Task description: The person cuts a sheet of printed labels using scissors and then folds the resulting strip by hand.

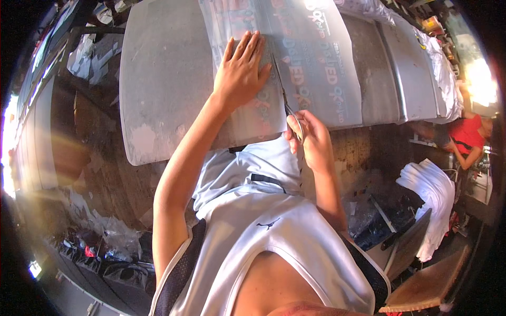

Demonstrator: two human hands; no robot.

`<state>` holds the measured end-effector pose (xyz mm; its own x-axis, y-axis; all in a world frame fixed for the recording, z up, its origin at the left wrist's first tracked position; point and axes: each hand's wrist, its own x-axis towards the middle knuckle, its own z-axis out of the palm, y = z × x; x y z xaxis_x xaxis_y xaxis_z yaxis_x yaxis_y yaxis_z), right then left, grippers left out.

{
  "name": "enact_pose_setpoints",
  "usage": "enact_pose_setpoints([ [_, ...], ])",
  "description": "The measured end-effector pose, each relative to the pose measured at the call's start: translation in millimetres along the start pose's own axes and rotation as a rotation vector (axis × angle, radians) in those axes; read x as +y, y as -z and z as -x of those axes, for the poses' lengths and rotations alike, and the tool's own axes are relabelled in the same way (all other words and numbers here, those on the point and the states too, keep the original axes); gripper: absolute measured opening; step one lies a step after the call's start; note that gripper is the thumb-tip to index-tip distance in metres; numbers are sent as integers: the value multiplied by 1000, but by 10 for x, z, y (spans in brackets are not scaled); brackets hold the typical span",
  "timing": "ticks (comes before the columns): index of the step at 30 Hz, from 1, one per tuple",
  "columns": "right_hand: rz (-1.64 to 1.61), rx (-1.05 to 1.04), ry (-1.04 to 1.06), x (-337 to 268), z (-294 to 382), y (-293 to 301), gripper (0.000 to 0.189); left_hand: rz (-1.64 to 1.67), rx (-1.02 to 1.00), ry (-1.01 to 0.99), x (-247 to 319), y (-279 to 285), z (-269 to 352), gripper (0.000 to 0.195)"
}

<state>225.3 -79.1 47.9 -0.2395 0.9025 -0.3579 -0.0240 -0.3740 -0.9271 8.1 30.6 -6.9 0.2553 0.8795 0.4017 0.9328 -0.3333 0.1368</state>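
Observation:
My right hand (316, 138) grips metal scissors (289, 107) by their finger loops at the table's near edge. Their long blades point away from me along a cut line in a translucent printed film sheet (344, 85). The sheet bears repeated lettering and pink ribbon shapes. Left of the blades, a narrower strip of film (267, 118) lies with its near end at the table edge. Flat on this strip rests my left hand (243, 71), palm down and fingers extended. Whether the strip is fully separated at the far end is hard to tell.
A worn grey tabletop (162, 87) lies under the film, with white cloth (440, 67) along its right side. At right are a person in a red top (466, 134), a draped white cloth (431, 197) and wooden boards (431, 280). Crumpled plastic (118, 235) lies on the left floor.

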Motion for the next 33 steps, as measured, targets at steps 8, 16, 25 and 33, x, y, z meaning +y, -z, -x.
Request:
enact_pose_setpoints([
  [8,-11,10,24,-70,-125,-52,27,19,-28,5,9,18,-13,66],
  [16,-88,17,-16,-83,-159,-82,26,74,2,8,15,52,-12,66],
  [25,-145,25,-40,-145,-218,-97,28,69,12,-4,9,44,-17,65],
  [33,-60,-12,-23,-268,-341,-25,29,78,-22,12,13,69,-26,66],
])
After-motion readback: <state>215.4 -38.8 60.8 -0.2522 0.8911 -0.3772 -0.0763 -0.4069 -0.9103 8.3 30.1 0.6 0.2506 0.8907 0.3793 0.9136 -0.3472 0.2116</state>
